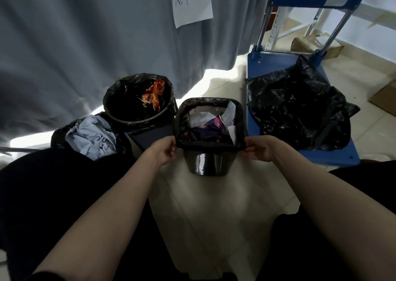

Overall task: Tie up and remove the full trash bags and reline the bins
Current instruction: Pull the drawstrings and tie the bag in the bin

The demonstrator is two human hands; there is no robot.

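Both hands, left (166,152) and right (260,150), pinch with curled fingers the black liner (211,144) folded over the near rim of the square bin (206,165) on the floor, between a round lined bin (139,101) and a blue cart (267,62) carrying loose bags (300,105).

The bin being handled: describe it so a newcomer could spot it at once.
Left of the blue platform cart, on the pale tiled floor, stands the glossy black square-rimmed bin, nearest the camera. Left hand and right hand pinch its black liner; the neighbouring bin is round.
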